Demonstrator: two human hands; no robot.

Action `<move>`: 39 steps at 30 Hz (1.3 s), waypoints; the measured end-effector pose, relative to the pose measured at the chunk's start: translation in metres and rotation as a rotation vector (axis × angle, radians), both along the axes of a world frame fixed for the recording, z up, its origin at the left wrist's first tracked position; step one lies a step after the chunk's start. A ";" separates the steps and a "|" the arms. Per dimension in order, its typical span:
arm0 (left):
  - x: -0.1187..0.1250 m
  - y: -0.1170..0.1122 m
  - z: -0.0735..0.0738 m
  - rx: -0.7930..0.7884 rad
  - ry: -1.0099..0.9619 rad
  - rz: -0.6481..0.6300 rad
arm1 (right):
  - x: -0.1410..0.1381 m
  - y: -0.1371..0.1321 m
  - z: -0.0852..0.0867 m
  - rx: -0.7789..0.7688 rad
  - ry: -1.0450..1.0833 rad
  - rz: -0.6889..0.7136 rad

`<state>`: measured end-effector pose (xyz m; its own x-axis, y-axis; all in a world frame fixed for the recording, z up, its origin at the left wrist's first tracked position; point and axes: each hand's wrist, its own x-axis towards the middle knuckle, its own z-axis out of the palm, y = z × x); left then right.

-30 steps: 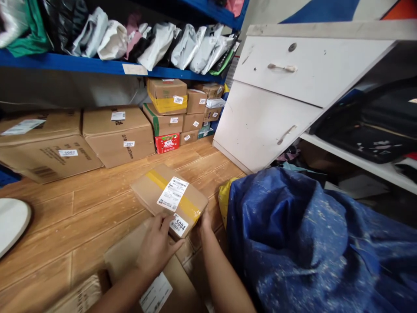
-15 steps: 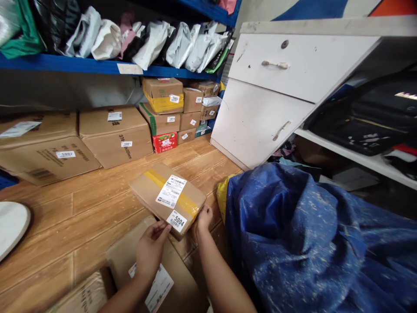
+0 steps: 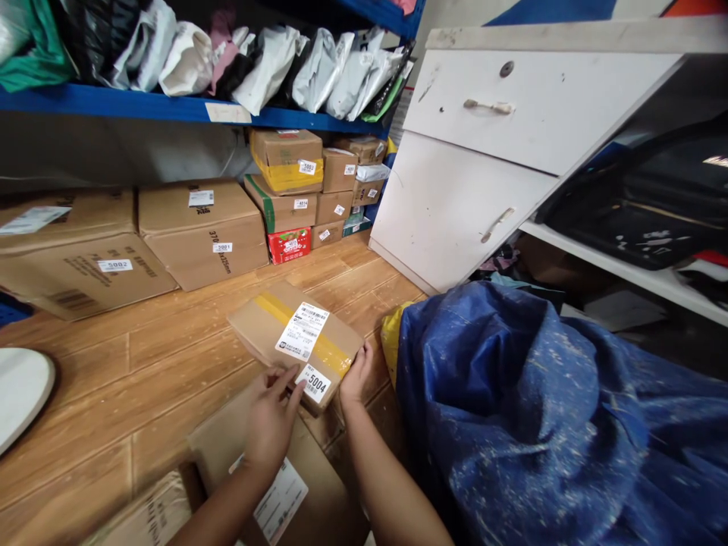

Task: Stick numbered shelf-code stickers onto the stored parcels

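Observation:
A small brown cardboard box [image 3: 258, 322] with yellow tape lies tilted in front of me. A shipping label [image 3: 302, 331] and a smaller label reading 5004 [image 3: 314, 383] are on its top. My left hand [image 3: 276, 409] rests on the near left edge, fingers apart, its fingertips at the left side of the 5004 label. Around the near right corner, my right hand [image 3: 357, 375] holds the box with fingers bent against its side; some fingertips are hidden. Beneath my left forearm is a larger flat cardboard box [image 3: 324, 470] with a white label.
Numbered cardboard boxes [image 3: 205, 243] line the wall under a blue shelf [image 3: 142, 106] of plastic parcels. A white cabinet [image 3: 460, 182] stands at the back right. A crumpled blue tarp bag [image 3: 512, 409] fills the right side. A white round-edged object [image 3: 23, 394] is at left.
My left fingers have spread from a pinch at the 5004 label's corner and lie along its left edge. My right hand has shifted slightly up the box's side.

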<state>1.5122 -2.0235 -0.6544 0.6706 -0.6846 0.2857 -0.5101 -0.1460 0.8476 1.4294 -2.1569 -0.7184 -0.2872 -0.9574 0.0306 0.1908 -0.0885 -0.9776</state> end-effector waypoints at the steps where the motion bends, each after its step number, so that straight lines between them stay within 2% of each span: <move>1: 0.004 -0.001 0.002 0.020 -0.032 -0.058 | 0.000 0.001 0.000 -0.002 0.001 -0.002; 4: 0.016 -0.006 0.008 0.085 -0.068 -0.154 | 0.000 0.004 -0.001 -0.007 0.005 -0.016; 10: 0.021 -0.013 0.015 0.087 -0.047 -0.213 | -0.001 0.005 -0.002 -0.027 0.021 -0.026; 15: 0.021 -0.014 0.019 0.162 -0.042 -0.244 | -0.002 0.005 0.000 -0.035 0.030 -0.038; 20: 0.023 -0.014 0.018 0.126 -0.111 -0.271 | -0.002 0.007 0.004 -0.028 0.012 -0.033; 25: 0.030 -0.017 0.015 0.148 -0.070 -0.307 | -0.002 0.008 0.006 -0.042 0.031 -0.041; 27: 0.031 -0.020 0.018 0.203 -0.015 -0.276 | -0.002 0.008 0.005 -0.037 0.044 -0.042; 30: 0.030 -0.025 0.032 0.370 0.012 -0.245 | -0.003 0.007 0.002 -0.037 0.047 -0.041; 33: 0.026 -0.029 0.050 0.516 -0.159 -0.290 | -0.004 0.007 0.002 -0.043 0.033 -0.037; 35: 0.023 -0.029 0.056 0.571 -0.321 -0.329 | -0.005 0.007 0.001 -0.045 0.037 -0.033; 37: 0.020 -0.027 0.053 0.575 -0.483 -0.369 | -0.005 0.006 0.000 -0.044 0.052 -0.030; 39: 0.020 -0.022 0.042 0.511 -0.640 -0.393 | -0.005 0.005 -0.001 -0.038 0.058 -0.020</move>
<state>1.5321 -2.0458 -0.6124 0.1796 -0.9762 0.1217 -0.9538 -0.1425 0.2645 1.4243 -2.1523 -0.7192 -0.3030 -0.9493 0.0842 0.1315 -0.1292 -0.9829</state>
